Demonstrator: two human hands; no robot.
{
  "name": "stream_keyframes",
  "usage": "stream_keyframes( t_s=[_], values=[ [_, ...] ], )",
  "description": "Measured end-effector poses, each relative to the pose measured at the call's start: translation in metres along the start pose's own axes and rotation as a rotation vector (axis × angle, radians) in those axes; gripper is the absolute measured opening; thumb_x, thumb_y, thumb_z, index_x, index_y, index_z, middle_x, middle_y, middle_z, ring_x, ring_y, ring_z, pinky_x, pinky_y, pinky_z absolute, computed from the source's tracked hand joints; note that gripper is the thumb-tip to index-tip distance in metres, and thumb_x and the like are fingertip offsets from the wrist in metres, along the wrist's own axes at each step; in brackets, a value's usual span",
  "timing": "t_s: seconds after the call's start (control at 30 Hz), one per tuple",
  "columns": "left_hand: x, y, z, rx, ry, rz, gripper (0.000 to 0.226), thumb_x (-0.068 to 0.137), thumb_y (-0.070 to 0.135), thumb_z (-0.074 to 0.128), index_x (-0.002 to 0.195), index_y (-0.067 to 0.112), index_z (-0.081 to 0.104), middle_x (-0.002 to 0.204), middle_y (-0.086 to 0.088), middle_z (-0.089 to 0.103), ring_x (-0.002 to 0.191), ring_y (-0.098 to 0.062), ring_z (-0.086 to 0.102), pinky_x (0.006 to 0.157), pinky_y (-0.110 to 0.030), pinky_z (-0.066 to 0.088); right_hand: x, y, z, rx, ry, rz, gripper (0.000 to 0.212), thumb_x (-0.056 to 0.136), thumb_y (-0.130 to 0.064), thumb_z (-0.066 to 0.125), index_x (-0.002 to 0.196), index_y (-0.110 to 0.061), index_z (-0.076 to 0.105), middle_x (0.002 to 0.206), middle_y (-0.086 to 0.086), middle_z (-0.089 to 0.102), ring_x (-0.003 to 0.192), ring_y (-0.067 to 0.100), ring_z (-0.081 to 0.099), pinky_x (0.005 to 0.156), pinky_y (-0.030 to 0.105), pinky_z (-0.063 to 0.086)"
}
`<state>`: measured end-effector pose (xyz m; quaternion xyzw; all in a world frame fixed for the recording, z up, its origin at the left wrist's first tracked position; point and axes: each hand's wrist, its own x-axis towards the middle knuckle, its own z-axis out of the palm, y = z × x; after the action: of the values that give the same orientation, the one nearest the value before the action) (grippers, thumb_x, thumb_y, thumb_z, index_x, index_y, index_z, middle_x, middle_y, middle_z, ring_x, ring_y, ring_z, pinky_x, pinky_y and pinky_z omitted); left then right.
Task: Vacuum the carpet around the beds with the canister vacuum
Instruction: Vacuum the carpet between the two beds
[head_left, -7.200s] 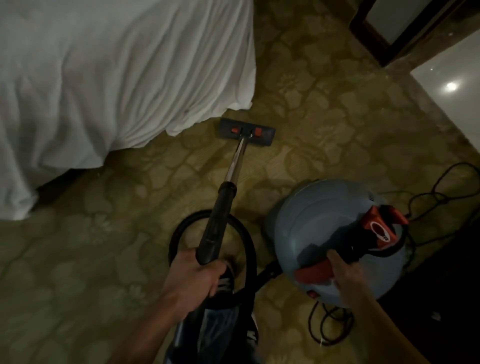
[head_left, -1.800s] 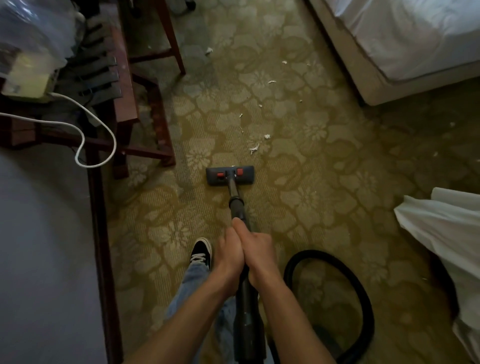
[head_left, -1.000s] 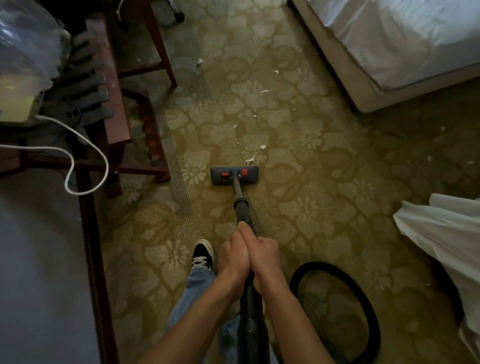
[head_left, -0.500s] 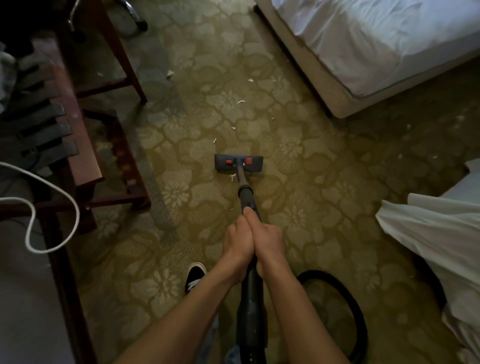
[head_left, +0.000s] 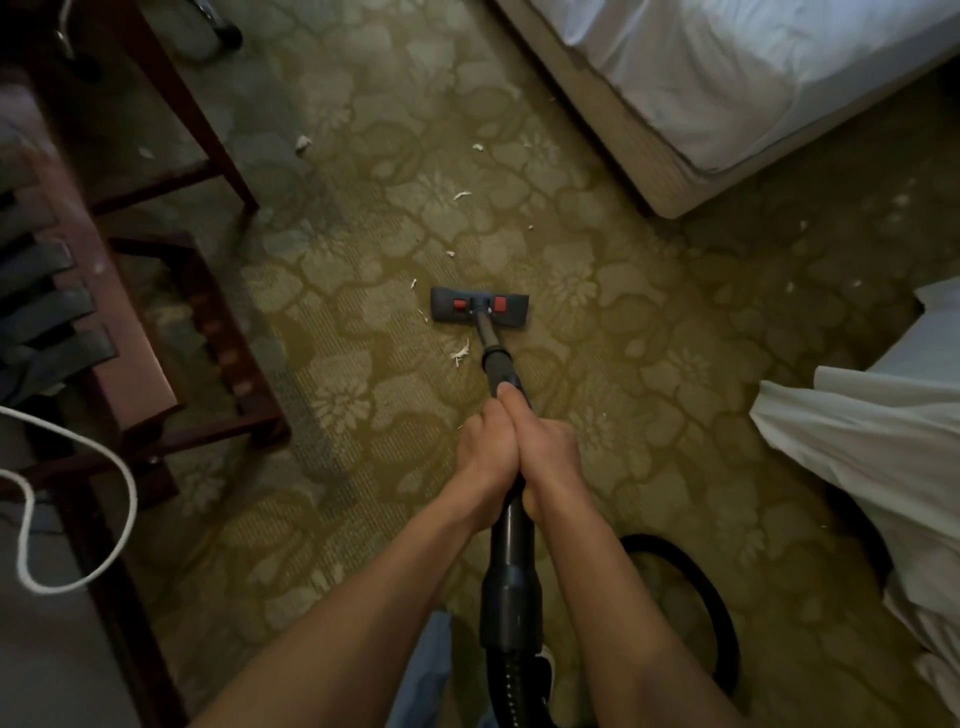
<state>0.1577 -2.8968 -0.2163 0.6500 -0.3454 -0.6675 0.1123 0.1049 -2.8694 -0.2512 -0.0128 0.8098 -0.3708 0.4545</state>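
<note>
- My left hand (head_left: 485, 452) and right hand (head_left: 545, 457) are both wrapped round the black vacuum wand (head_left: 511, 545), pressed side by side.
- The floor head (head_left: 479, 307), with two red tabs, lies flat on the floral carpet (head_left: 363, 374), between the wooden luggage rack (head_left: 124, 332) and the bed (head_left: 727, 93).
- White paper scraps (head_left: 460, 354) lie just beside the head.
- The black hose (head_left: 724, 629) loops on the carpet at my right.

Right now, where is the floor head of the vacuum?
In the head view the floor head sits on the carpet near the centre, between the wooden rack at left and the bed corner at upper right.
</note>
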Motion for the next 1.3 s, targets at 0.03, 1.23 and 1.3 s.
stream_keyframes(
  t_s=[0.03,1.23,1.3],
  values=[
    [0.0,0.0,0.0,0.0,0.002,0.002,0.051,0.104,0.045,0.036,0.079,0.013,0.066,0.076,-0.004,0.065,0.069,-0.019,0.062,0.058,-0.03,0.043,0.002,0.001,0.001,0.007,-0.002,0.003,0.059,0.073,-0.067,0.074,0.069,-0.008,0.077,0.067,0.005,0.077,0.073,0.024,0.077,0.074,0.042,0.065],
    [-0.173,-0.181,0.022,-0.058,0.08,-0.042,0.048,0.102,0.042,0.04,0.066,0.018,0.061,0.068,-0.003,0.061,0.063,-0.02,0.058,0.061,-0.034,0.045,-0.139,0.173,-0.109,-0.079,-0.104,0.035,0.07,0.056,-0.078,0.067,0.075,-0.012,0.079,0.072,0.003,0.078,0.075,0.022,0.077,0.08,0.046,0.065],
    [-0.187,-0.191,0.024,-0.038,0.101,-0.058,0.049,0.103,0.041,0.038,0.07,0.014,0.063,0.07,-0.004,0.063,0.065,-0.02,0.059,0.058,-0.031,0.044,-0.146,0.188,-0.116,-0.09,-0.102,0.038,0.065,0.065,-0.076,0.071,0.07,-0.012,0.079,0.067,0.001,0.077,0.072,0.021,0.077,0.078,0.046,0.065]
  ],
)
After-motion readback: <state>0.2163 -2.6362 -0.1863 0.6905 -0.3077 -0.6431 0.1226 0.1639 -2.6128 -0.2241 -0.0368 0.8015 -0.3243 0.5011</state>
